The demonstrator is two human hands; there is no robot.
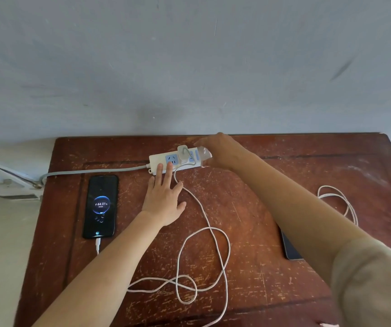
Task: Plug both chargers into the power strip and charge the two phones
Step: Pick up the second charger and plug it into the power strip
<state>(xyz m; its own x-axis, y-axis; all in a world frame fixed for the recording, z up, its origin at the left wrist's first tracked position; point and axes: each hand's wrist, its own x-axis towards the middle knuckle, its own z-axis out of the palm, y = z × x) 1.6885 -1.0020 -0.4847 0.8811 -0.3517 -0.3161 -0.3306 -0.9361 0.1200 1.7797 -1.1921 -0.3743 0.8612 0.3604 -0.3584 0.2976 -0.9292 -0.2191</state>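
A person leans over a scarred wooden table (248, 208) set against a grey wall (189, 55), both bare arms stretched toward a white power strip (159, 159) lying near the table's far edge. The left hand (163, 199) lies flat with fingers spread, its fingertips pressing on the strip's near edge. The right hand (220, 149) curls over the strip's right end; it is blurred, and what its fingers grip cannot be told. One white charger (183, 152) sits plugged into the middle of the strip, and its pale cable (204, 256) runs down the tabletop in loose loops. At the left, a black phone (101, 206) lies face up, a white connector in its bottom port and its lit screen reading 44.01 percent. A second phone (290, 247), dark, lies at the right, largely hidden beneath the right forearm. Beyond it, a second cable (338, 201) rests coiled near the table's right side. The strip's grey power cord (95, 171) trails off the left edge.
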